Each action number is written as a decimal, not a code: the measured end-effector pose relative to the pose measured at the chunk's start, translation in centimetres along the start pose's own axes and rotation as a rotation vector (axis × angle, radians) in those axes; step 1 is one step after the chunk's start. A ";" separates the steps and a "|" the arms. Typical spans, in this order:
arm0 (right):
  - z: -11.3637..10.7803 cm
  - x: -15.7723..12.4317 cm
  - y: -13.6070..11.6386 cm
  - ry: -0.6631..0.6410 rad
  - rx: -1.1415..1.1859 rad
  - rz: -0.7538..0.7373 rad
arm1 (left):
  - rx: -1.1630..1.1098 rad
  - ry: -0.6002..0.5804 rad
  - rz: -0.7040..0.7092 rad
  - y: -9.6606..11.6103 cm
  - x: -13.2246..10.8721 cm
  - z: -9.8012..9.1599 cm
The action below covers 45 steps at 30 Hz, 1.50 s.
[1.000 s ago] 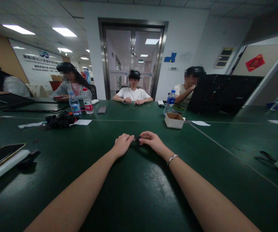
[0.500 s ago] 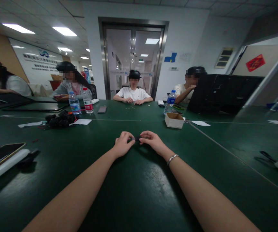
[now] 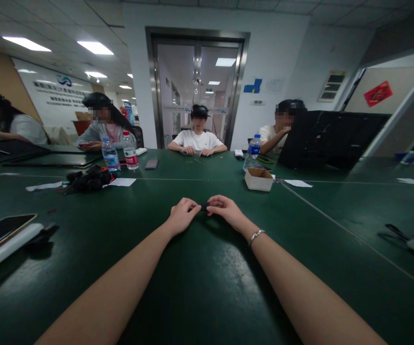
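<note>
My left hand (image 3: 182, 215) and my right hand (image 3: 227, 211) rest on the dark green table (image 3: 207, 287), stretched far out in front of me. Both are pinched on a small black object (image 3: 203, 206) held between their fingertips, just above the tabletop. The object is too small to name. A thin bracelet (image 3: 256, 235) circles my right wrist.
A small cardboard box (image 3: 259, 179) stands beyond my right hand. Water bottles (image 3: 110, 154) and a pile of black items (image 3: 89, 178) lie at the far left. A phone (image 3: 13, 224) lies at the left edge, a tool (image 3: 413, 242) at the right. Several people sit at the far side.
My left fingers shifted slightly along the small black object; both hands stay in the same place.
</note>
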State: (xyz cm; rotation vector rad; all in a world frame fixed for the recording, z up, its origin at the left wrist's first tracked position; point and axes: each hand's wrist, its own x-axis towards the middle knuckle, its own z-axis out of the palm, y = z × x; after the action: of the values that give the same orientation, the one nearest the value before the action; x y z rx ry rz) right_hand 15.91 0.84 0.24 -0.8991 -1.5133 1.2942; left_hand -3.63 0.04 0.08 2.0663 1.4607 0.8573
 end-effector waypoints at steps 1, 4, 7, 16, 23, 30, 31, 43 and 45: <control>0.0 0.0 0.0 -0.001 0.000 0.001 | 0.016 -0.006 0.008 0.0 0.0 0.0; 0.0 0.1 0.1 -0.004 0.003 0.007 | 0.020 -0.013 0.041 0.1 -0.1 -0.2; 0.0 0.1 0.1 -0.001 0.009 0.015 | 0.005 -0.016 0.056 0.3 -0.2 -0.4; -0.1 0.1 0.1 -0.006 0.017 0.019 | 0.013 -0.009 0.005 0.6 0.0 -0.3; 0.0 0.1 0.0 -0.009 0.023 0.021 | 0.030 -0.044 0.013 0.5 0.0 -0.3; -0.1 0.1 0.1 -0.015 0.041 0.028 | 0.013 -0.042 -0.008 0.7 -0.1 -0.4; -0.1 0.1 0.1 -0.017 0.038 0.028 | 0.014 -0.047 -0.014 0.7 -0.1 -0.4; -0.2 0.2 0.3 -0.019 0.050 0.021 | -0.074 -0.072 0.009 0.5 -0.2 -0.4; -0.1 0.2 0.3 -0.019 0.052 0.020 | -0.111 -0.073 0.010 0.3 -0.1 -0.3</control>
State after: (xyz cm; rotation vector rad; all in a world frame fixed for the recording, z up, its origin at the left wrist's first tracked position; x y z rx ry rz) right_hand 15.98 1.11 -0.01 -0.8727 -1.4826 1.3537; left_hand -3.62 -0.11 0.45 2.0035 1.3349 0.8391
